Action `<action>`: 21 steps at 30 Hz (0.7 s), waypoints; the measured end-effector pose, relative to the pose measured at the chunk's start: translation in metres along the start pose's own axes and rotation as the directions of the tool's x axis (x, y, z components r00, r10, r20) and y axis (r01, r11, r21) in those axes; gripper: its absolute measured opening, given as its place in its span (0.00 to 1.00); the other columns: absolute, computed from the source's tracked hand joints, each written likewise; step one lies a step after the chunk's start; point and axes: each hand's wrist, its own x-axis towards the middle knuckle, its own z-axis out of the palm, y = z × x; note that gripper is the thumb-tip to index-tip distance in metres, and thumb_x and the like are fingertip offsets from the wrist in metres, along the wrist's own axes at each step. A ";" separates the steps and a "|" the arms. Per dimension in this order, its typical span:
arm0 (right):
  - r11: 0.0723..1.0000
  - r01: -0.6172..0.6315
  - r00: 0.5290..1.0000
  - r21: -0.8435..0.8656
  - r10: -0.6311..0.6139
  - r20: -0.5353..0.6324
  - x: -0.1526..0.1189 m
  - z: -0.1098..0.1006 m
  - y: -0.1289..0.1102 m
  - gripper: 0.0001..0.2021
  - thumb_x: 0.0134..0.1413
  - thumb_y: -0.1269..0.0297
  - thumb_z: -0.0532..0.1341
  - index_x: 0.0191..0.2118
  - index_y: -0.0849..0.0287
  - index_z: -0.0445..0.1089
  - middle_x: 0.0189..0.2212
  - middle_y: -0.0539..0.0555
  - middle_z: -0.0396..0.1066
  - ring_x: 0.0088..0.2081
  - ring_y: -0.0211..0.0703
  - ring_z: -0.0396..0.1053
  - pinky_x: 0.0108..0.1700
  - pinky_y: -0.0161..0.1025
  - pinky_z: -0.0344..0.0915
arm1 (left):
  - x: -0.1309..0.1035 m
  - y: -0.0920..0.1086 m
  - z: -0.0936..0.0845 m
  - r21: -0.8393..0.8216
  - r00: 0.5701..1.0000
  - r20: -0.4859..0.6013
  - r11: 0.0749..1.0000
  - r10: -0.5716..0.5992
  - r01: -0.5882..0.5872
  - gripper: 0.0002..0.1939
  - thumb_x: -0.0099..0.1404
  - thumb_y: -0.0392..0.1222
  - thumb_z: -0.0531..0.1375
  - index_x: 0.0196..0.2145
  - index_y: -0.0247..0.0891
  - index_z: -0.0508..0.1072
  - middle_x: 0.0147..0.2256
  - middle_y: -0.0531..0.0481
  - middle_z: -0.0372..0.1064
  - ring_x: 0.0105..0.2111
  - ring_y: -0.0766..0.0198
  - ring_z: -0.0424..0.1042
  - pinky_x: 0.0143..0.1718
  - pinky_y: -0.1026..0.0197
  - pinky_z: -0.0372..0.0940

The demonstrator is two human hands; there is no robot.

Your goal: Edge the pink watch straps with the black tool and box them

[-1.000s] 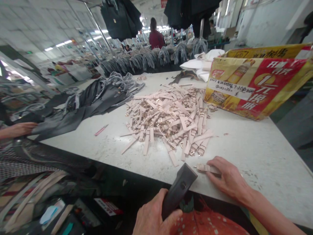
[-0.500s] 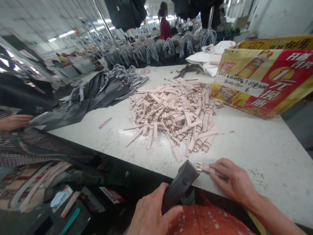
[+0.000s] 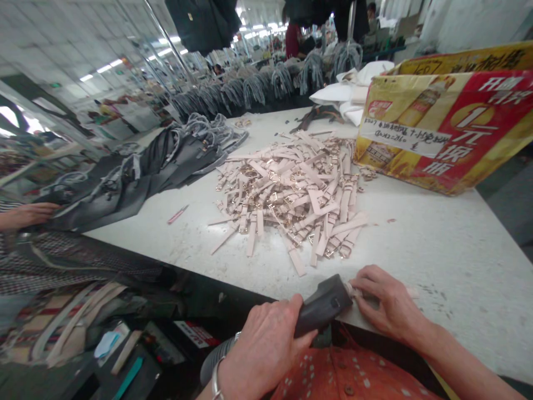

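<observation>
My left hand (image 3: 272, 339) is wrapped round a black hand-held tool (image 3: 322, 305) with a small button on its side; I cannot tell its exact kind. Its blunt front end is at the small pink buckle strap (image 3: 353, 290) that my right hand (image 3: 387, 303) pinches near the table's front edge. The tool and fingers hide the strap's buckle and most of its length. Whether tool and strap touch is unclear. Beyond both hands lies a heap of pink buckle straps (image 3: 287, 194) with gold-coloured buckles.
A yellow and red cardboard box (image 3: 441, 133) stands at the right of the white table (image 3: 437, 239). Left of the heap lie a pink-handled small tool (image 3: 177, 214) and dark grey bag pieces (image 3: 166, 172), which a co-worker's hand (image 3: 35, 214) touches. White bundles (image 3: 350, 91) sit behind.
My left hand has brought the black tool rightward onto the strap's buckle end, covering it. My right hand keeps its pinch. The co-worker's dark piece at the left has been lowered onto the others.
</observation>
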 end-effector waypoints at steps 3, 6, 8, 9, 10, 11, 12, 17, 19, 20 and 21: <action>1.000 0.020 1.000 -0.002 -0.020 0.021 0.001 -0.003 0.000 0.10 0.53 0.70 0.57 0.39 0.57 0.72 0.32 0.56 0.69 0.35 0.45 0.67 0.37 0.40 0.65 | 0.000 0.001 0.002 -0.012 1.000 -0.005 1.000 -0.002 0.002 0.16 0.63 0.53 0.54 0.43 0.42 0.69 0.34 0.48 0.74 0.37 0.54 0.73 0.39 0.57 0.63; 0.999 0.036 0.999 0.000 -0.036 0.023 0.000 -0.004 0.002 0.09 0.57 0.67 0.56 0.40 0.57 0.73 0.33 0.57 0.69 0.36 0.45 0.67 0.37 0.40 0.65 | -0.001 -0.004 0.005 -0.013 1.000 -0.020 1.000 0.004 -0.004 0.16 0.63 0.53 0.55 0.43 0.43 0.69 0.35 0.48 0.74 0.37 0.54 0.74 0.39 0.57 0.64; 0.999 0.039 0.999 0.005 -0.039 0.009 -0.001 -0.003 0.003 0.09 0.58 0.65 0.56 0.40 0.57 0.73 0.33 0.57 0.69 0.36 0.45 0.67 0.37 0.40 0.65 | -0.002 -0.009 0.004 -0.002 1.000 -0.020 1.000 0.002 -0.002 0.15 0.63 0.52 0.54 0.43 0.43 0.69 0.34 0.48 0.74 0.36 0.54 0.74 0.38 0.58 0.64; 0.999 0.038 0.999 0.008 -0.038 0.001 -0.002 -0.002 0.004 0.09 0.59 0.64 0.56 0.40 0.56 0.73 0.33 0.57 0.69 0.36 0.45 0.67 0.37 0.40 0.65 | -0.002 -0.011 0.003 0.010 1.000 -0.022 1.000 -0.003 0.003 0.14 0.63 0.52 0.54 0.43 0.43 0.69 0.34 0.48 0.74 0.36 0.54 0.74 0.37 0.58 0.64; 0.999 0.037 0.999 0.010 -0.037 -0.003 -0.002 -0.002 0.004 0.09 0.59 0.64 0.56 0.40 0.56 0.73 0.33 0.57 0.69 0.36 0.45 0.67 0.37 0.40 0.66 | -0.002 -0.012 0.002 0.025 1.000 -0.021 1.000 -0.007 0.008 0.14 0.63 0.52 0.54 0.42 0.43 0.69 0.33 0.48 0.74 0.35 0.54 0.74 0.36 0.58 0.64; 0.999 0.036 0.999 0.010 -0.036 -0.004 -0.001 -0.001 0.004 0.10 0.60 0.63 0.56 0.40 0.56 0.74 0.33 0.57 0.69 0.35 0.44 0.68 0.37 0.40 0.66 | -0.001 -0.012 0.001 0.038 1.000 -0.023 0.999 -0.007 0.008 0.14 0.63 0.52 0.54 0.42 0.43 0.69 0.33 0.48 0.74 0.35 0.53 0.74 0.36 0.58 0.64; 0.999 0.034 0.999 0.007 -0.034 -0.003 -0.001 -0.001 0.004 0.10 0.60 0.63 0.56 0.39 0.56 0.74 0.33 0.57 0.70 0.35 0.44 0.68 0.37 0.40 0.65 | 0.000 -0.011 0.000 0.049 1.000 -0.028 0.999 -0.001 0.002 0.14 0.63 0.52 0.54 0.42 0.43 0.69 0.32 0.48 0.74 0.34 0.53 0.74 0.35 0.57 0.64; 0.999 0.027 1.000 -0.031 -0.026 0.014 0.002 -0.004 0.000 0.11 0.61 0.63 0.55 0.37 0.57 0.74 0.32 0.56 0.70 0.35 0.44 0.68 0.37 0.40 0.65 | 0.003 -0.005 0.000 0.052 0.997 -0.056 0.998 0.050 -0.047 0.14 0.64 0.52 0.53 0.40 0.43 0.69 0.32 0.48 0.74 0.34 0.53 0.74 0.35 0.58 0.63; 0.998 0.035 0.999 -0.060 -0.034 0.006 0.001 -0.003 0.000 0.11 0.61 0.63 0.55 0.37 0.57 0.74 0.32 0.56 0.70 0.34 0.43 0.68 0.37 0.40 0.65 | 0.003 -0.006 0.001 0.050 0.997 -0.054 0.998 0.049 -0.046 0.13 0.64 0.52 0.53 0.39 0.43 0.69 0.31 0.49 0.74 0.33 0.54 0.74 0.34 0.58 0.64; 0.996 0.039 0.999 -0.077 -0.039 -0.005 -0.001 -0.002 0.001 0.11 0.60 0.63 0.55 0.37 0.57 0.75 0.32 0.56 0.71 0.34 0.43 0.68 0.37 0.40 0.65 | 0.003 -0.007 0.001 0.051 0.998 -0.054 0.998 0.045 -0.042 0.12 0.64 0.52 0.53 0.38 0.43 0.69 0.31 0.49 0.74 0.33 0.54 0.74 0.34 0.58 0.64; 0.995 0.041 0.999 -0.095 -0.044 -0.025 -0.003 0.000 0.001 0.10 0.60 0.63 0.55 0.38 0.57 0.75 0.33 0.56 0.71 0.35 0.44 0.68 0.38 0.41 0.65 | 0.003 -0.009 0.001 0.052 0.998 -0.053 0.998 0.040 -0.037 0.12 0.64 0.52 0.53 0.38 0.43 0.69 0.31 0.50 0.73 0.33 0.54 0.74 0.34 0.58 0.64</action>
